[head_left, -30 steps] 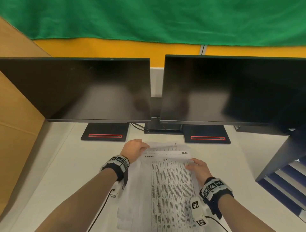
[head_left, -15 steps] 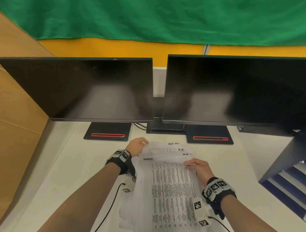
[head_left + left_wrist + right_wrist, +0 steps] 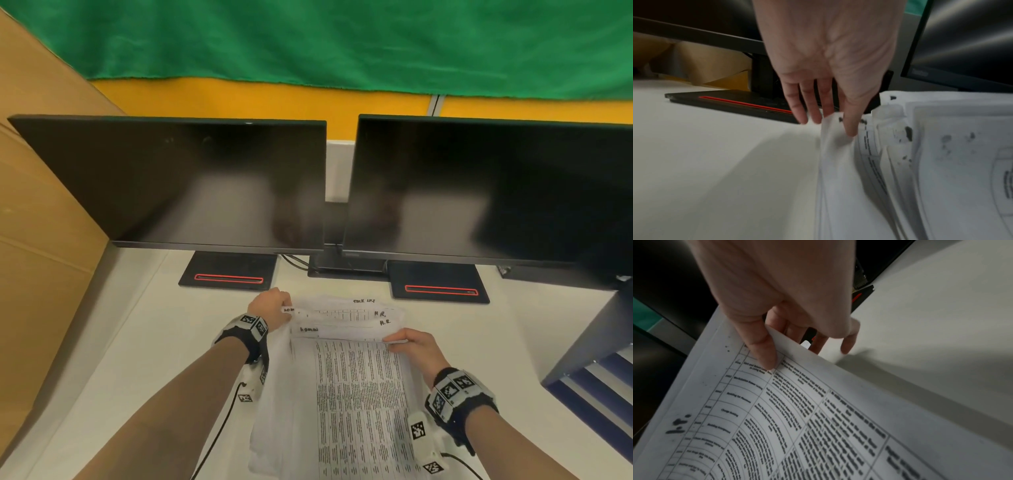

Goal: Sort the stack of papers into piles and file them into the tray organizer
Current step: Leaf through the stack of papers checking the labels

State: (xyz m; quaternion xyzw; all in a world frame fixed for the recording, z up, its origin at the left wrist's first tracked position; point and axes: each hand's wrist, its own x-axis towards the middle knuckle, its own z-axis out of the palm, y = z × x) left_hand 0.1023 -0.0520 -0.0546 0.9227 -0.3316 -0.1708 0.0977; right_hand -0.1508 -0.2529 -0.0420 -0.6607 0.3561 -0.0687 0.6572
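While my left hand [image 3: 272,306] pinches the paper stack's [image 3: 346,318] far-left corner, my right hand [image 3: 416,347] pinches the top sheet's [image 3: 359,404] far-right corner

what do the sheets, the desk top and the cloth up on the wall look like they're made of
Sheets: thin matte white paper with printed tables; corners curl and bend.
Desk top: smooth off-white surface with a dull sheen, probably laminate.
Cloth: green woven fabric, matte, with wrinkles.

The fanned papers [image 3: 346,318] bear handwritten "H.R." twice.
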